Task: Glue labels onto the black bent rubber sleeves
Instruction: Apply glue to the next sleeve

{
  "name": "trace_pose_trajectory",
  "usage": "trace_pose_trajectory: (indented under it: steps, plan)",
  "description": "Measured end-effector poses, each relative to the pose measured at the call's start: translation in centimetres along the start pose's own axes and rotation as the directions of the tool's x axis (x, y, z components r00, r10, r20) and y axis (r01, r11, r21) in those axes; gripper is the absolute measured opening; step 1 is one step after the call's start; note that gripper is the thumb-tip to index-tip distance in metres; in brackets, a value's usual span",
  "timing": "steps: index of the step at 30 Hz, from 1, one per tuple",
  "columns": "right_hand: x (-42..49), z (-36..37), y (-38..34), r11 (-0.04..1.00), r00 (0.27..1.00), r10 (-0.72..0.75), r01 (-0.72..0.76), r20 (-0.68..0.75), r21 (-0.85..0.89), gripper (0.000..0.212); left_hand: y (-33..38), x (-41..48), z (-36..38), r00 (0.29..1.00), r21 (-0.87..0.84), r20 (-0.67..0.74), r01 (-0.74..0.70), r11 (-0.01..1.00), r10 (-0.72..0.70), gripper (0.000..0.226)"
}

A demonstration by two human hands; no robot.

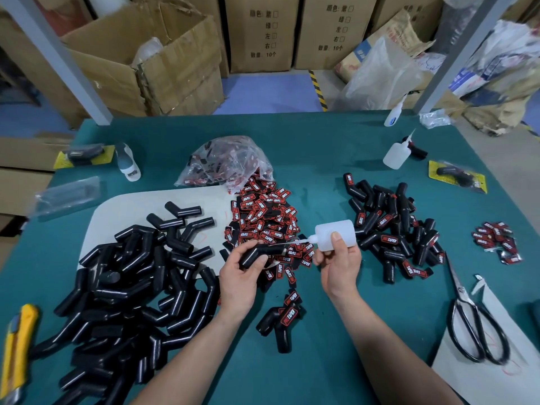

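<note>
My left hand (241,271) grips one black bent rubber sleeve (264,252) above the table's middle. My right hand (339,263) holds a white squeeze glue bottle (336,233) tipped sideways, its thin nozzle pointing left onto the sleeve's upper end. Behind the hands lies a heap of red-and-black labels (264,217). A big pile of bare black sleeves (131,287) covers the left of the table. Sleeves with labels on them lie in a pile (394,229) at the right, and two labelled ones (280,323) lie near me.
Black scissors (476,328) lie on white paper at the right. A yellow utility knife (17,346) sits at the left edge. Two more glue bottles (397,153) and a clear bag of labels (225,162) stand further back. A small heap of labels (496,241) lies far right.
</note>
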State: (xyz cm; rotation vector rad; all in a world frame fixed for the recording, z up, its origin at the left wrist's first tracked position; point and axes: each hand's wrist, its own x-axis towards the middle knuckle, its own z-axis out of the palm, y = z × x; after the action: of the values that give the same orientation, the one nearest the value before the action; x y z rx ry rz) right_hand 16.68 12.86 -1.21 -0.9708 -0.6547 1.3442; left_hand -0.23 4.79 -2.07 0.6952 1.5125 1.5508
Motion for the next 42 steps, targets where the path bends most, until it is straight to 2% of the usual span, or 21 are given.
trace_pose_trajectory:
  steps: [2, 8, 12, 18, 27, 35, 42]
  plan:
    - [-0.2, -0.1, 0.1, 0.999, 0.999, -0.036, 0.036, 0.001, -0.037, 0.018, -0.1, 0.1, 0.0, 1.0, 0.033, -0.011, 0.011, 0.999, -0.011, 0.033]
    - [-0.7, -0.5, 0.3, 0.958, 0.983, -0.171, 0.15, -0.067, -0.245, 0.034, -0.2, 0.2, 0.0, 0.999, 0.086, -0.016, 0.037, 0.996, -0.036, 0.035]
    - [-0.9, -0.5, 0.2, 0.906, 0.954, -0.279, 0.222, -0.113, -0.359, 0.025, 0.1, 0.2, 0.1, 0.999, 0.096, -0.001, 0.037, 0.995, -0.037, 0.035]
    - [-0.6, -1.0, 0.5, 0.84, 0.928, -0.351, 0.253, -0.125, -0.481, 0.012, 0.6, -0.1, 0.4, 0.999, 0.107, 0.021, 0.029, 0.994, -0.032, 0.038]
    - [-1.0, -1.1, 0.3, 0.825, 0.927, -0.37, 0.295, -0.066, -0.482, 0.007, 0.8, -0.4, 0.3, 0.999, 0.163, 0.038, -0.006, 0.987, 0.0, 0.039]
    - [-1.1, -0.9, 0.1, 0.809, 0.922, -0.382, 0.303, -0.06, -0.503, 0.006, 0.9, -0.4, 0.3, 0.999, 0.164, 0.036, 0.019, 0.986, -0.025, 0.036]
    - [-1.1, -1.0, 0.3, 0.795, 0.917, -0.394, 0.306, -0.062, -0.523, 0.02, 0.7, -0.4, 0.2, 0.998, 0.161, 0.039, 0.038, 0.986, -0.045, 0.037]
